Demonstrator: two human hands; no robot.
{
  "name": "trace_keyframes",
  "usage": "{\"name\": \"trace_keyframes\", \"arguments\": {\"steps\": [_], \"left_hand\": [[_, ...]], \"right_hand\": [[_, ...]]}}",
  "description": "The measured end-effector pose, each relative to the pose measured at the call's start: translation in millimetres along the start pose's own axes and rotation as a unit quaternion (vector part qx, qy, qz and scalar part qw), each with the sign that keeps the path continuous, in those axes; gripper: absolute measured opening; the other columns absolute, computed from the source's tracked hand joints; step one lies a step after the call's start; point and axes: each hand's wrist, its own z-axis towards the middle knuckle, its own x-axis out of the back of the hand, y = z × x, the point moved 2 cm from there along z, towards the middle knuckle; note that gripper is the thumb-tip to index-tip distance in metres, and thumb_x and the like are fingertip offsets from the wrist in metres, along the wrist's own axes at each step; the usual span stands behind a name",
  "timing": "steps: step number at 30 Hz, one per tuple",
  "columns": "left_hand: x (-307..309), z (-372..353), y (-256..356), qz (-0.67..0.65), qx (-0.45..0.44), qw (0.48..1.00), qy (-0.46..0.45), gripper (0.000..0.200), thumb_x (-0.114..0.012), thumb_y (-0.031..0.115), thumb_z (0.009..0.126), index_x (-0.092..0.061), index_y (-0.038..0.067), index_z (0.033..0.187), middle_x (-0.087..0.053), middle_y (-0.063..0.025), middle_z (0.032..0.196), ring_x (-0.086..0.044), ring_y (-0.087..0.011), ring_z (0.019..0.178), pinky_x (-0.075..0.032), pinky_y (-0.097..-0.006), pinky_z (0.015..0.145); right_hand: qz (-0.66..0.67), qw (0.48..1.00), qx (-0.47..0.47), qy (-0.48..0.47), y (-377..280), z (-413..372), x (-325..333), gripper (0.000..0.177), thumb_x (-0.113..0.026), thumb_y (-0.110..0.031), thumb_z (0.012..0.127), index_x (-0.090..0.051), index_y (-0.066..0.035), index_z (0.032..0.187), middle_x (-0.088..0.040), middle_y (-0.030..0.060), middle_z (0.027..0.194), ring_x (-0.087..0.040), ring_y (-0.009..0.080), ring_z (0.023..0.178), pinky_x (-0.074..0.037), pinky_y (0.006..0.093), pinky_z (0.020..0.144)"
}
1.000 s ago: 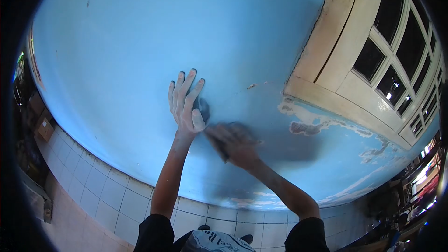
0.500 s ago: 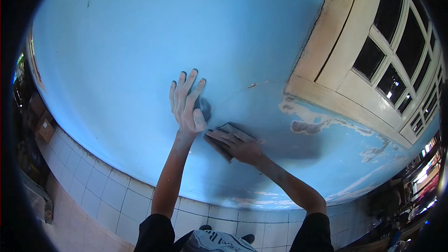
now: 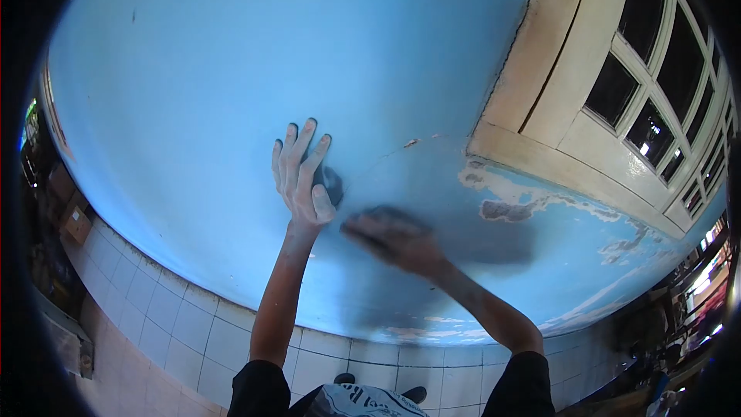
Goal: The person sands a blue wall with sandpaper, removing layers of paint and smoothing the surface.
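Observation:
My left hand [image 3: 302, 177] rests with spread fingers against the light blue wall [image 3: 231, 54], its thumb pointing up beside a dark shadow. To its right, my right hand [image 3: 394, 239] is smeared by motion as it presses on the wall. Under those fingers is a dark grey sheet of sandpaper [image 3: 353, 233], its edge blurred and mostly covered by the hand. A pale dusty film coats the fingers of my left hand. Between the hands and the window frame, a small chipped crack [image 3: 411, 143] marks the paint.
A cream wooden window frame [image 3: 532, 108] with dark panes fills the upper right. Below it, the paint has peeled in patches [image 3: 505, 210]. White floor tiles [image 3: 181, 332] run along the wall's foot, with a cardboard box [image 3: 76, 224] at far left.
My right hand has shifted slightly on the wall and is now blurred, with the sandpaper still under it. My left hand stays spread at about the same spot; the view has moved slightly.

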Motion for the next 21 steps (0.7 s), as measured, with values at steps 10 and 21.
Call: {"name": "trace_keyframes", "arguments": {"steps": [10,21], "left_hand": [[2,-1,0,0.004,-0.006,1.000,-0.008,0.056,-0.019,0.036,0.096,-0.062,0.005,0.116,-0.056,-0.0163,0.129,-0.042,-0.0365,0.129,-0.021,-0.0553,0.107],[-2,-3,-3,-0.021,-0.012,1.000,-0.006,0.057,-0.018,0.034,0.094,-0.058,0.001,0.119,-0.051,-0.0212,0.132,-0.038,-0.0403,0.131,-0.016,-0.0573,0.108]], "right_hand": [[-0.007,0.998,-0.035,-0.061,-37,-20,-39,0.063,-0.066,-0.015,0.079,-0.045,-0.025,0.137,-0.047,0.0003,0.138,-0.039,0.0181,0.132,-0.038,0.0329,0.106],[-0.126,0.879,-0.408,0.212,68,4,108,0.057,-0.068,-0.025,0.081,-0.050,-0.020,0.135,-0.050,0.0052,0.134,-0.054,0.0283,0.112,-0.044,0.0439,0.098]]}}
